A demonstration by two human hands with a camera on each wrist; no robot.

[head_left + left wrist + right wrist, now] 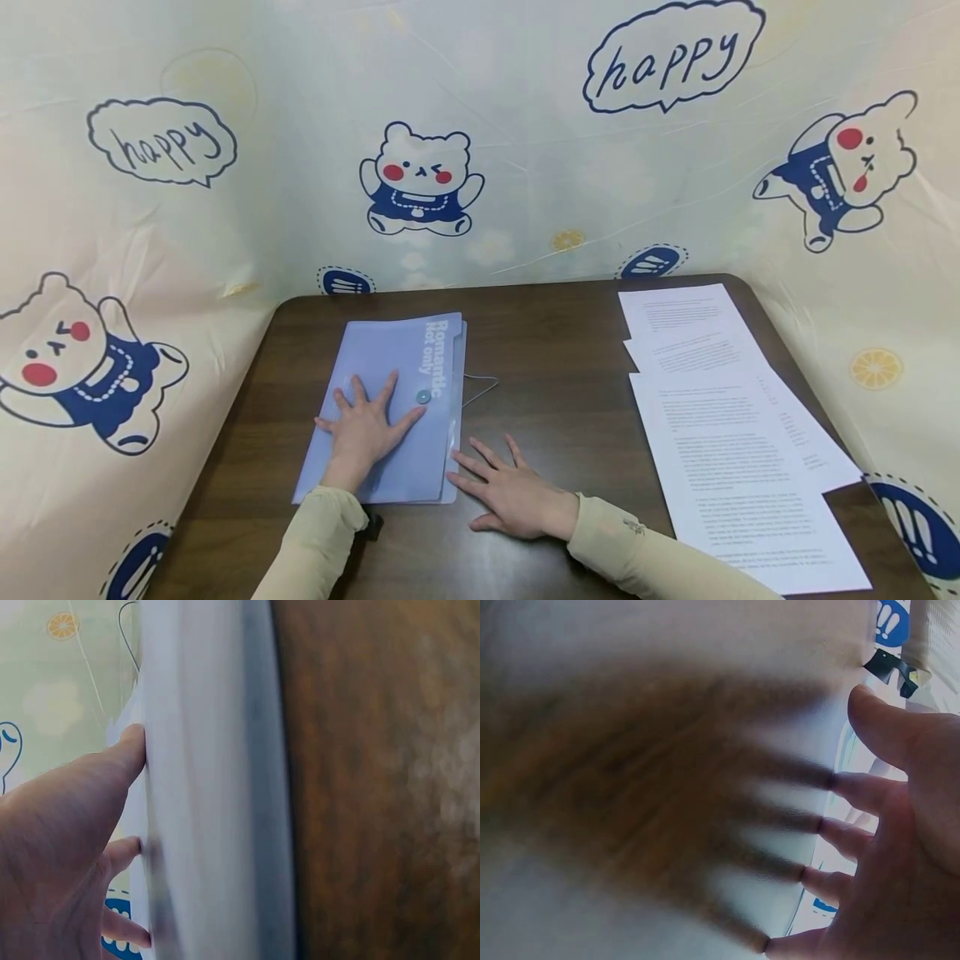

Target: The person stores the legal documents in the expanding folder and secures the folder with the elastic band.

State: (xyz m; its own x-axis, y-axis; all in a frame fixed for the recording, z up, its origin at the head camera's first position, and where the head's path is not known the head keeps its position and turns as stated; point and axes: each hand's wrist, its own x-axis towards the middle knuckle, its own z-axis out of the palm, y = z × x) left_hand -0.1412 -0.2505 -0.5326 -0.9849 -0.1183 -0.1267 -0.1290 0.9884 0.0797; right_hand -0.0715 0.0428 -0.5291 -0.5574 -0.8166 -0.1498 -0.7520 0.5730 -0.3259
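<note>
A blue plastic document folder lies on the dark wooden table, white lettering along its right side. It has a round button, and a thin grey string loops out past its right edge. My left hand rests on the folder with fingers spread, its thumb just below the button. In the left wrist view, thumb and fingertips of the left hand touch the folder. Beside the folder's lower right corner, my right hand has its fingers spread. The right wrist view shows the right hand's fingertips against a glossy surface.
Several overlapping printed sheets lie along the right side of the table. A patterned cloth with bears and lettering hangs around the table's back and sides.
</note>
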